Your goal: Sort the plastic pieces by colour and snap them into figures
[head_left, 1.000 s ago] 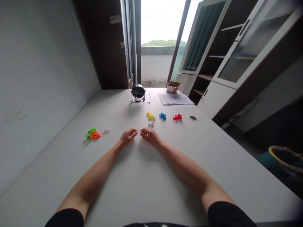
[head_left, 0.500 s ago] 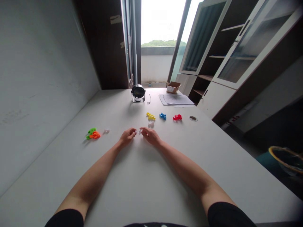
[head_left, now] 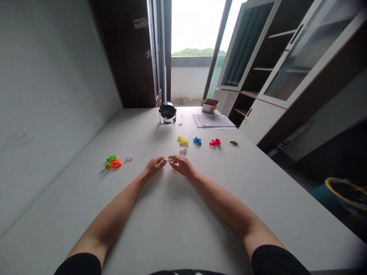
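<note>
Between my two hands is a small white plastic piece, low over the table. My left hand pinches its left end between thumb and fingers. The fingertips of my right hand close on its right end. Its exact kind is too small to make out. Just beyond my right hand lies a pale pink-white piece, with yellow pieces behind it. Left of my left hand, another pale piece rests beside orange pieces and green pieces.
Blue pieces and red pieces lie to the right on the white table, near a cable hole. Farther back stand a round black lamp-like device, paper sheets and a small cardboard box.
My right fingertips have closed in on the white piece's right end, and my left hand has shifted slightly right. The pieces on the table have stayed put.
</note>
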`<state>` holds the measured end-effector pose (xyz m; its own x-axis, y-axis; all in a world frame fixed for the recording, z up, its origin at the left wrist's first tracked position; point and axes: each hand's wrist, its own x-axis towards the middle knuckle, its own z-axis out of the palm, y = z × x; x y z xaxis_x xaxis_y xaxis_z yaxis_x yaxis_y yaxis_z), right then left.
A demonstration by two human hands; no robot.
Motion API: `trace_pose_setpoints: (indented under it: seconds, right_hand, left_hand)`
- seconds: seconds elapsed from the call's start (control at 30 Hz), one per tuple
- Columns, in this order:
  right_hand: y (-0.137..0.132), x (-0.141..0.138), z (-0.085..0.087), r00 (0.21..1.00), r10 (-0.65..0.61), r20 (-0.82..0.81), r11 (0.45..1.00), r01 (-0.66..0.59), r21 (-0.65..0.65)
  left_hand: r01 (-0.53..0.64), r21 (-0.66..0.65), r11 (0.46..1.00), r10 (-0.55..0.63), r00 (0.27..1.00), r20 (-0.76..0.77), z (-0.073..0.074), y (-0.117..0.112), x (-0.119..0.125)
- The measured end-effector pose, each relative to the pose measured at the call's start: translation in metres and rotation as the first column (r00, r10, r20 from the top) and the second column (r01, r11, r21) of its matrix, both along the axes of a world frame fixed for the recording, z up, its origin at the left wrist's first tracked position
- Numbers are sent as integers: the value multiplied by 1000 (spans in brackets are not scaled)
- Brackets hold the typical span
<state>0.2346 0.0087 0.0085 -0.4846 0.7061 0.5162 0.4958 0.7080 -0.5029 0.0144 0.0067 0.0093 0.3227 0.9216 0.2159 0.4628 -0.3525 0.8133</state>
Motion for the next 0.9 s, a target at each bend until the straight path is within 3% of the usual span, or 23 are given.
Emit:
trace_pose_setpoints:
  seconds: [0.53, 0.9]
  right_hand:
    - [-1, 0, 6, 997, -68, 29, 998, 68, 9]
    - [-3, -1, 5, 999, -18, -30, 999, 19, 28]
  left_hand:
    - [25, 50, 998, -24, 1000, -16, 6, -5, 1]
    - [-6, 17, 1000, 5, 999, 37, 0, 0, 0]
